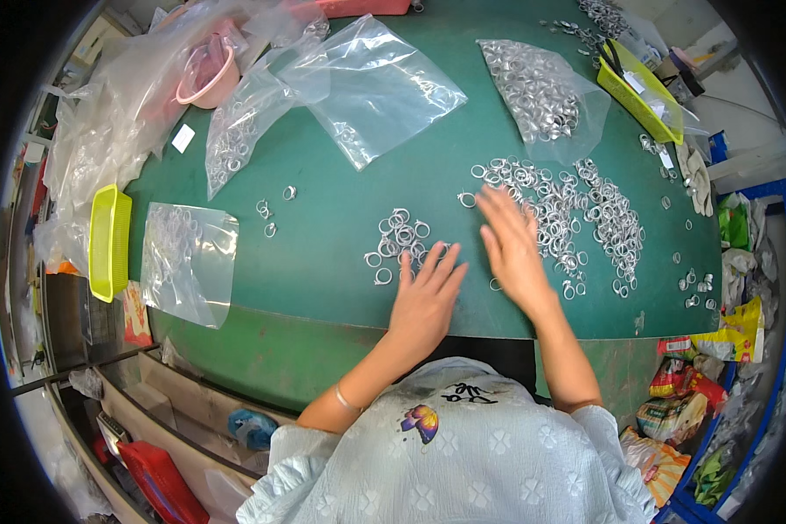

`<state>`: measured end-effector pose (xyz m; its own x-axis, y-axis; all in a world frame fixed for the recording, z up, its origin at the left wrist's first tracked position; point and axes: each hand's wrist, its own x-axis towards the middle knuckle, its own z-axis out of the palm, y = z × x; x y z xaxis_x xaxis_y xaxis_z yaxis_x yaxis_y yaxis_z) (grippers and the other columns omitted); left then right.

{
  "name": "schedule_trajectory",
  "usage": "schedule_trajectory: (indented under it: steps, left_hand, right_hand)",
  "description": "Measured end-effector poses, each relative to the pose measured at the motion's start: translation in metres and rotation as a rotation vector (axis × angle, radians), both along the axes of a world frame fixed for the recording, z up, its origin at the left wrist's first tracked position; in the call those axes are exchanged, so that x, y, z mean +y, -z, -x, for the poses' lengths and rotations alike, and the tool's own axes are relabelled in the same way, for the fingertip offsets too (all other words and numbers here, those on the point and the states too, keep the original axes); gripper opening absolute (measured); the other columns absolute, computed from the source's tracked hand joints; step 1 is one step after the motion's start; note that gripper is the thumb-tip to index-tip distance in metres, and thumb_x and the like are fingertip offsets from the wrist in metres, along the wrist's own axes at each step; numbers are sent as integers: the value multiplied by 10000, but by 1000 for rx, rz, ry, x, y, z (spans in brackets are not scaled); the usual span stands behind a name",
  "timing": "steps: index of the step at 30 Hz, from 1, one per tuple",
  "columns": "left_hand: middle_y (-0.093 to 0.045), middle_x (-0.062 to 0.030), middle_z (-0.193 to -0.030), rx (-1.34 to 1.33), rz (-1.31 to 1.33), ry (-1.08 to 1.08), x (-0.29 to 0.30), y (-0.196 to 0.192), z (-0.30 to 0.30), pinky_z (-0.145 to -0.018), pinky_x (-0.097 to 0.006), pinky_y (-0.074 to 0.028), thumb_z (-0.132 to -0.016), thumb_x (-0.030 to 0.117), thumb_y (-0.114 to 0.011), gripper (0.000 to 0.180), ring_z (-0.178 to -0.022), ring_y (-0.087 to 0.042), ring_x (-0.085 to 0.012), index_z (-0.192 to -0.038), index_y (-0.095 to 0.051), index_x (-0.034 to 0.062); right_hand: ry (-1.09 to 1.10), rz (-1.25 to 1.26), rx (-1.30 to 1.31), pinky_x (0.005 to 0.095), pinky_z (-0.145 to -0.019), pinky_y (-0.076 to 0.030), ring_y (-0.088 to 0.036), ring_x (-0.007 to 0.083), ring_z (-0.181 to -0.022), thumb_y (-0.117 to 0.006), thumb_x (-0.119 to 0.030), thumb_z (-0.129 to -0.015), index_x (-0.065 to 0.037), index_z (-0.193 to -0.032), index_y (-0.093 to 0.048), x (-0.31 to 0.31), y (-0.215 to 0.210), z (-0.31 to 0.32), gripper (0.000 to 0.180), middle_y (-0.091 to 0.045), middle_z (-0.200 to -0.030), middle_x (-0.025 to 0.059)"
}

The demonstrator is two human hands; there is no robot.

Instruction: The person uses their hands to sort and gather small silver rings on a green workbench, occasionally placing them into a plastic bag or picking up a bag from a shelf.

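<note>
My left hand (425,303) reaches over the table with its fingers spread, touching or just above the near edge of a small cluster of silver rings (400,229). Fingers stretched, my right hand (513,249) lies at the left edge of a larger heap of silver rings (555,214); some rings are hidden under it. Neither hand visibly grips anything. Right of that heap spreads another long pile of rings (616,229). Several loose rings (271,230) lie apart on the left.
Clear plastic bags with rings lie at the far right (546,96), far left (236,144) and near left (183,253) on the green table (323,271). Yellow-green baskets stand at the left (110,244) and far right (642,96). A pink basin (210,87) sits at the back left.
</note>
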<state>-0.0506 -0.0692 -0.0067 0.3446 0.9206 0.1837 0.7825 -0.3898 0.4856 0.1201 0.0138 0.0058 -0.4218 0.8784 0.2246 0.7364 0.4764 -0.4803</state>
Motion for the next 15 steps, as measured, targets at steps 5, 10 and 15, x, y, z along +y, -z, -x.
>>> schedule_trajectory:
  steps: [5,10,15]
  left_hand:
    - [-399,-130,-1465,194,-53,-113,19,19,-7,-1054,-692,-200,-880,128,-577,451,-1373,-343,-320,-1312,-505,20]
    - [-382,-173,-1472,194,-68,-182,22,17,12,-1050,-696,-197,-807,-2,-537,505,-1382,-330,-343,-1308,-487,-38]
    - [-365,-199,-1475,118,-112,27,57,-1,-18,-1081,-654,-194,-772,-33,-491,561,-1385,-319,-362,-1330,-443,-68]
  right_hand:
    - [-65,-11,-275,563,-1111,-227,-355,344,-1365,-556,-205,-933,-103,-1353,-504,13,7,-11,436,-431,-1448,108]
    - [-21,153,120,472,-1089,-320,-426,308,-1330,-558,-86,-921,-54,-1247,-594,-4,-1,-41,329,-537,-1348,136]
    - [115,-64,-94,519,-1111,-246,-360,338,-1361,-588,-210,-917,-67,-1304,-546,13,5,-36,414,-472,-1405,145]
